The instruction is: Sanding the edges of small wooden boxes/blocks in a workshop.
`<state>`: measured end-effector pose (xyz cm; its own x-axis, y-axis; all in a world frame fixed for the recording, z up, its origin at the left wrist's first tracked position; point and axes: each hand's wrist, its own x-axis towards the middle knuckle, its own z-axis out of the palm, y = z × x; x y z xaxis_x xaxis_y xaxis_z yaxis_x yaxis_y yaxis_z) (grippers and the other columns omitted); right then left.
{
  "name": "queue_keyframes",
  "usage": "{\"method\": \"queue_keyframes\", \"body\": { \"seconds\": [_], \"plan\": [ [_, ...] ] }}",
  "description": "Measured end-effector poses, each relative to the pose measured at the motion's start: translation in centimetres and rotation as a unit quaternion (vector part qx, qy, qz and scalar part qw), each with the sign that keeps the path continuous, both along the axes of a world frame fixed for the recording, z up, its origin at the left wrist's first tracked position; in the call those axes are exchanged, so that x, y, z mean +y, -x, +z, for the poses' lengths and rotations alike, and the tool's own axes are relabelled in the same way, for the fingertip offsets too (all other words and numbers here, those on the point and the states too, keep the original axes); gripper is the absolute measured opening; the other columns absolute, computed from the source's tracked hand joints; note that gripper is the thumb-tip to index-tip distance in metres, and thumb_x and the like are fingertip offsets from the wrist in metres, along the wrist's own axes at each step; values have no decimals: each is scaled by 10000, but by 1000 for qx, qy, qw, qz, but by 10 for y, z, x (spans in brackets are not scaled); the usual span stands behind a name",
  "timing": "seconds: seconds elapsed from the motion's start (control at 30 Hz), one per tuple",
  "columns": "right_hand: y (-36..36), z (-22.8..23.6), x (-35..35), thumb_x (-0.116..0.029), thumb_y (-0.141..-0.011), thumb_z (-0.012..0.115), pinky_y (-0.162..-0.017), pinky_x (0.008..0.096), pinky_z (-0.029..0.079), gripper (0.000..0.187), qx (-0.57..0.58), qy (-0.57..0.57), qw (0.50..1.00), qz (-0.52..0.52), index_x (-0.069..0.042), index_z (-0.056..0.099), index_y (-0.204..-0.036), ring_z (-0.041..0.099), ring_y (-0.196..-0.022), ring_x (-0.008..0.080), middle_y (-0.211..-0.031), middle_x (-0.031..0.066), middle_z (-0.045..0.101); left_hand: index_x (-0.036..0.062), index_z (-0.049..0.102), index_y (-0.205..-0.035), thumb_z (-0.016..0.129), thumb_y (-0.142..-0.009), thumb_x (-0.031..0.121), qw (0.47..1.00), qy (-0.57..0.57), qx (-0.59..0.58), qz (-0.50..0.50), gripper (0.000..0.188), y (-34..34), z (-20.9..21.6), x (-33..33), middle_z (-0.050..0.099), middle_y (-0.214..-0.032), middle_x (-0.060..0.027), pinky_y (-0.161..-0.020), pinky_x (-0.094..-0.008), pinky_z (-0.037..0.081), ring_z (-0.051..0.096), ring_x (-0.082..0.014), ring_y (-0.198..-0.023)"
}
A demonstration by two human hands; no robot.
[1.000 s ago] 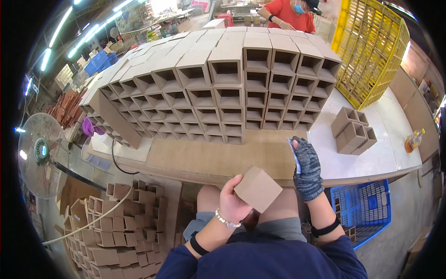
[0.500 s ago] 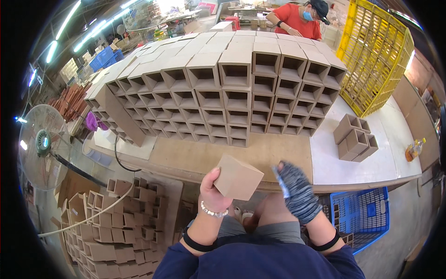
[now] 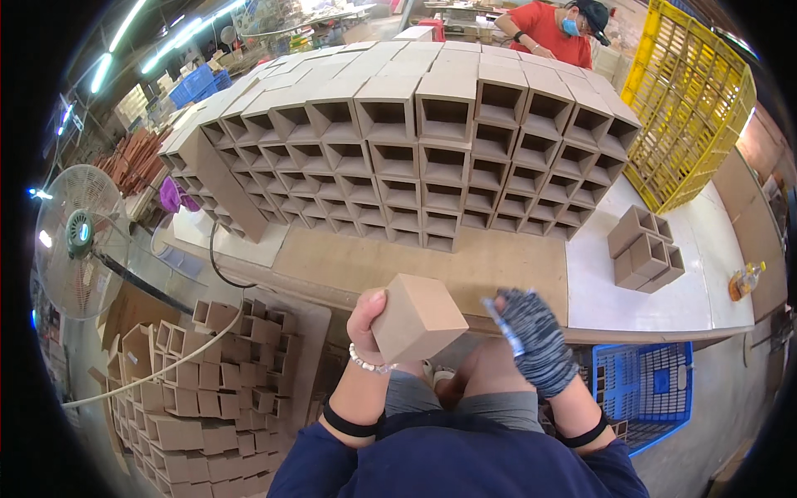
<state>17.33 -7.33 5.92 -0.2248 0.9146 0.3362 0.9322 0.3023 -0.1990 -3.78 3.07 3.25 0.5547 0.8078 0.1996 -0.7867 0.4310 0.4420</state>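
My left hand point(image 3: 366, 325), bare and with a beaded bracelet at the wrist, grips a brown cardboard-coloured box point(image 3: 422, 319) above the table's front edge. The box is tilted, one corner toward me, and its faces in sight are closed and plain. To its right, apart from it, is my right hand point(image 3: 540, 344) in a grey-black knitted glove. Its fingers are closed on a thin pale-blue and white strip point(image 3: 504, 327), whose kind I cannot make out. Beyond both hands, rows of open-ended brown boxes point(image 3: 394, 124) stand stacked on the table.
Several small boxes point(image 3: 647, 259) and an oily-yellow bottle point(image 3: 746, 281) stand on the table's right point(image 3: 594, 282). A yellow crate point(image 3: 689, 108) stands upright behind them. A blue crate point(image 3: 643, 390) sits low right, piled boxes point(image 3: 199, 398) and a fan point(image 3: 80, 228) left. A co-worker point(image 3: 548, 33) is beyond.
My left hand has turned the box, so a different pair of faces and an edge now show. My right hand stays close by with the strip. The whole view has shifted slightly.
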Motion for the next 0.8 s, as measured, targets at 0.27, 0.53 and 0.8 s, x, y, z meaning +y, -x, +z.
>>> {"method": "queue_keyframes", "body": {
  "seconds": [0.27,0.53,0.8],
  "plan": [
    [38,34,5,-35,-707,561,-927,449,363,547,192,-99,956,197,-30,417,-1235,497,-1048,325,-1139,197,492,-105,583,-869,450,-808,263,972,-166,150,72,395,-1,6,0,613,-850,-212,-698,-338,488,612,-256,-743],
    [-5,-30,-4,-10,-717,513,-941,447,352,434,-54,6,998,-12,-53,516,-1149,504,-1049,318,-1141,165,517,1,611,-734,608,-753,128,947,-181,157,216,128,-12,3,10,622,-782,-124,-914,-400,354,570,-201,-780],
    [-60,-31,-14,62,-715,468,-927,408,370,478,127,-194,962,-143,-37,489,-1182,521,-1016,329,-1112,181,540,53,532,-565,755,-571,255,585,-631,441,256,301,-73,-21,27,568,-943,-71,-872,-398,340,446,-279,-960]
  ]
}}
